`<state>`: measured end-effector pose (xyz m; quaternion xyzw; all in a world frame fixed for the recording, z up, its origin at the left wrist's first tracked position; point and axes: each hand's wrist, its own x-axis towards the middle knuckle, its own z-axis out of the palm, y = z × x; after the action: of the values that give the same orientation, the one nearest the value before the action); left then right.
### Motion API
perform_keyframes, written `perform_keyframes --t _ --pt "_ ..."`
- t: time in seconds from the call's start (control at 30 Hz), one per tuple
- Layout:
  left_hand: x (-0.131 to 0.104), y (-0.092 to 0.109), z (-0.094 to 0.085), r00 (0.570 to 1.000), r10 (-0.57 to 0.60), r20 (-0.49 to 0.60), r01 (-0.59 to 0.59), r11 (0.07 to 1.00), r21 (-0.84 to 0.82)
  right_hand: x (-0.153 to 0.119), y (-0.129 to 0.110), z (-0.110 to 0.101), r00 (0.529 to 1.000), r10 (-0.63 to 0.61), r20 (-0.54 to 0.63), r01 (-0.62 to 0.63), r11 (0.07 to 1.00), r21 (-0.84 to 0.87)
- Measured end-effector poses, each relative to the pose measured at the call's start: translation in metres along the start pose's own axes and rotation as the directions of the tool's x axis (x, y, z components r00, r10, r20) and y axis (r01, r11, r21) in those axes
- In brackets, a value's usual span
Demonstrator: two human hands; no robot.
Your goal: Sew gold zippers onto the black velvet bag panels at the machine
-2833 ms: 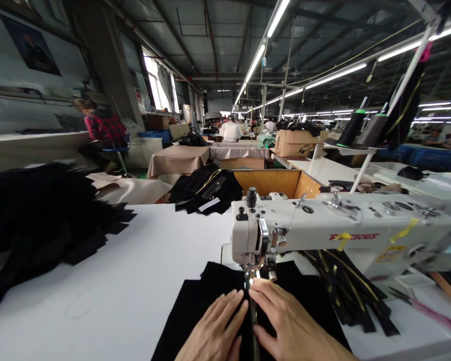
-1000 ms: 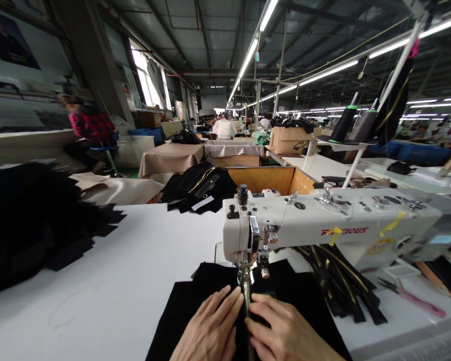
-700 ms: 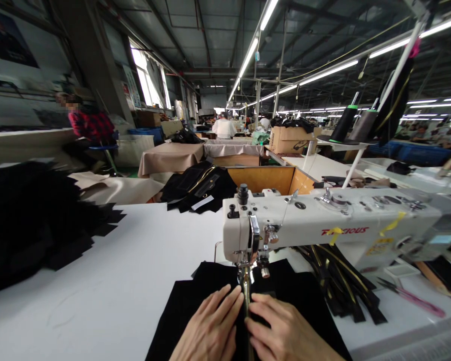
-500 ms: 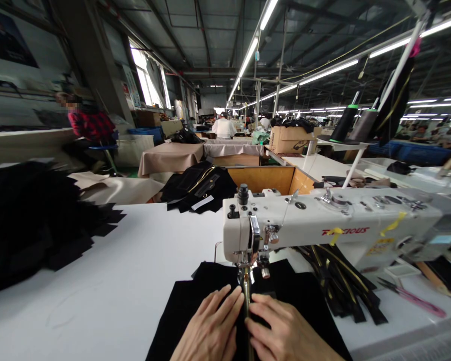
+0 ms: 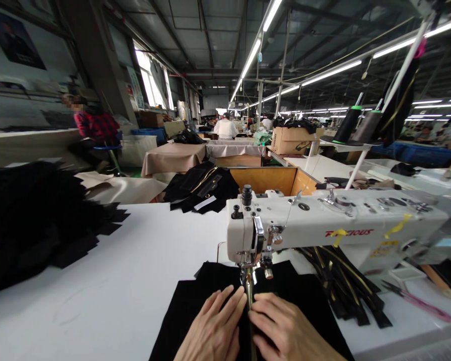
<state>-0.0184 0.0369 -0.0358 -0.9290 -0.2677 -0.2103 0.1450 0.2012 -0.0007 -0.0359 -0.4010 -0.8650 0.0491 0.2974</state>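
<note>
Black fabric (image 5: 180,311) lies under the needle area of a white sewing machine (image 5: 304,225). A gold-toothed zipper (image 5: 249,286) runs lengthwise over the fabric and up to the presser foot. My left hand (image 5: 216,323) rests flat on the fabric left of the zipper, its fingers stretched toward the foot. My right hand (image 5: 281,326) lies on the zipper's right side, fingers bent and touching its edge; whether it pinches the edge is hard to make out.
Loose black zippers (image 5: 346,286) and pink-handled snips (image 5: 417,300) lie right of the fabric. A black fabric pile (image 5: 41,225) stands left, another piece (image 5: 203,188) behind. Thread cones (image 5: 348,125) stand at right. A person in red plaid (image 5: 95,123) sits far left.
The whole view has shifted slightly, so the machine and table appear a little further right. Both hands keep nearly the same place on the fabric beside the zipper.
</note>
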Motion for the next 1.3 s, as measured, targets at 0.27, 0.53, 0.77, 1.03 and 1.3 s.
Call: perform_keyframes --t 0.27,0.53,0.77,1.03,1.3 --pt "0.002 0.0 -0.004 0.999 -0.047 0.025 0.047 0.999 -0.025 0.017 0.001 -0.013 0.913 0.25 0.322 -0.231 0.968 -0.096" --pt "0.011 -0.005 0.001 0.994 -0.095 0.051 0.099 0.991 -0.085 0.029 0.014 -0.011 0.92 0.263 0.29 -0.243 0.965 -0.102" --pt "0.02 -0.01 0.0 0.987 -0.131 0.093 0.142 0.981 -0.132 0.037 0.022 -0.01 0.951 0.208 0.229 -0.197 0.978 -0.071" --pt "0.017 -0.009 0.0 0.988 -0.135 0.077 0.142 0.985 -0.098 0.032 0.014 -0.01 0.956 0.244 0.16 -0.23 0.968 -0.103" --pt "0.015 -0.009 0.002 0.986 -0.13 0.1 0.138 0.987 -0.082 0.022 -0.003 -0.01 0.934 0.256 0.251 -0.238 0.966 -0.098"
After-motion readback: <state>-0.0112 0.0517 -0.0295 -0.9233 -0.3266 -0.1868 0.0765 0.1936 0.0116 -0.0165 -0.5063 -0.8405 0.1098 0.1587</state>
